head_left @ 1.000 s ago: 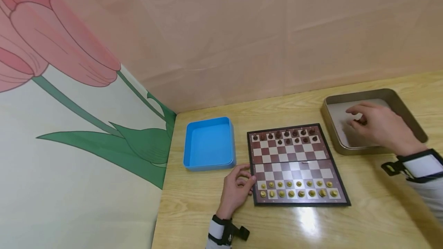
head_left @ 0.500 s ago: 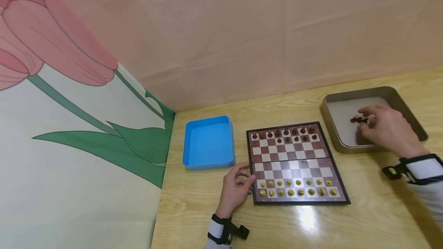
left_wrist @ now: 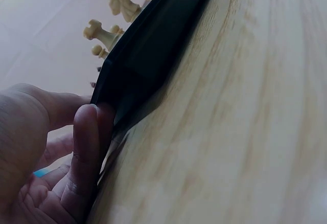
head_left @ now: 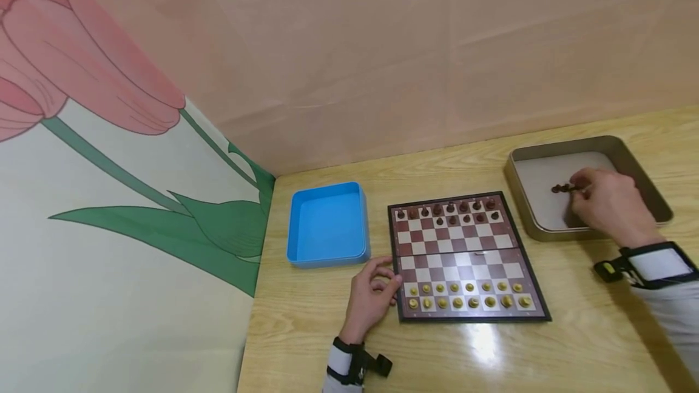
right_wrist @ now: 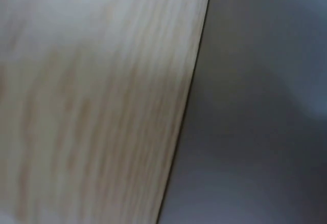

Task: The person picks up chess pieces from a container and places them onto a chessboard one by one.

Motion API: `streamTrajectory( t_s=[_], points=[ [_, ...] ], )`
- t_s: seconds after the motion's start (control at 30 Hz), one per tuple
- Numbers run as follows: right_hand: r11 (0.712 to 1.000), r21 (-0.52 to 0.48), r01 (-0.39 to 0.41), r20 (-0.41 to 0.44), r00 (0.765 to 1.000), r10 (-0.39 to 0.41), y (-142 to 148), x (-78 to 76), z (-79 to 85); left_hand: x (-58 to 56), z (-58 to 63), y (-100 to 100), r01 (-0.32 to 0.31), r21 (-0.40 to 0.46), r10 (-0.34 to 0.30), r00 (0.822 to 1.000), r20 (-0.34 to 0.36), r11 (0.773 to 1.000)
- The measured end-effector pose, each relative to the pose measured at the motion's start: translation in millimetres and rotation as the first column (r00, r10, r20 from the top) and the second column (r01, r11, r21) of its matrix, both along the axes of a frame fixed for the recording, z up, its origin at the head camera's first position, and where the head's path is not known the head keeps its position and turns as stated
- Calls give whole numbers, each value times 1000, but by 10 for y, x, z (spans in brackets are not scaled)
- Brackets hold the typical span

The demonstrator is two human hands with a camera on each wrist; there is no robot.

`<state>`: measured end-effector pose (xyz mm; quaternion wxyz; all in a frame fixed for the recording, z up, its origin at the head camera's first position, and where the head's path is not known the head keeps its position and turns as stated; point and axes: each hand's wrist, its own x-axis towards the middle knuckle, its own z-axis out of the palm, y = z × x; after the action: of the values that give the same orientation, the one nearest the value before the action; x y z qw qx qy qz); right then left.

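A folding chessboard point(head_left: 459, 244) lies on the table, yellow chessmen point(head_left: 490, 301) along its near side and dark chessmen point(head_left: 463, 205) along its far side. Thumb and fingers of my left hand point(head_left: 367, 301) hold the board's left edge. The left wrist view shows those fingertips point(left_wrist: 86, 127) right at the black board side point(left_wrist: 145, 50). At the right, my right hand point(head_left: 617, 206) reaches into a metal tin point(head_left: 568, 235). It pinches a dark chess pawn point(head_left: 576, 187), mostly hidden by the fingers. More dark pawns point(head_left: 556, 188) lie just beyond the fingertips.
A blue square box point(head_left: 327, 223) stands left of the board, close to the left hand. Behind the wooden table point(head_left: 437, 356) rises a peach cloth wall point(head_left: 355, 65); a flower-print panel point(head_left: 136, 272) borders the left. The right wrist view shows only tabletop point(right_wrist: 92, 106) and tin wall point(right_wrist: 255, 106).
Inside the tin my right hand has moved down and to the right, and dark pawns now show beyond its fingertips. My left hand stays at the board's edge.
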<state>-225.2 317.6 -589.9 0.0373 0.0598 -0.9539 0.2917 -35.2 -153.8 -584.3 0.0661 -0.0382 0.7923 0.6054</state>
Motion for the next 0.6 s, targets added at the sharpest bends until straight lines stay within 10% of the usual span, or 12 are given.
streamTrajectory(
  t_s=[0.6],
  points=[
    [999,12,33,-14,999,-33,-5,-22,-47,-19,-8,3,3,10,-3,1000,2,1000]
  ],
)
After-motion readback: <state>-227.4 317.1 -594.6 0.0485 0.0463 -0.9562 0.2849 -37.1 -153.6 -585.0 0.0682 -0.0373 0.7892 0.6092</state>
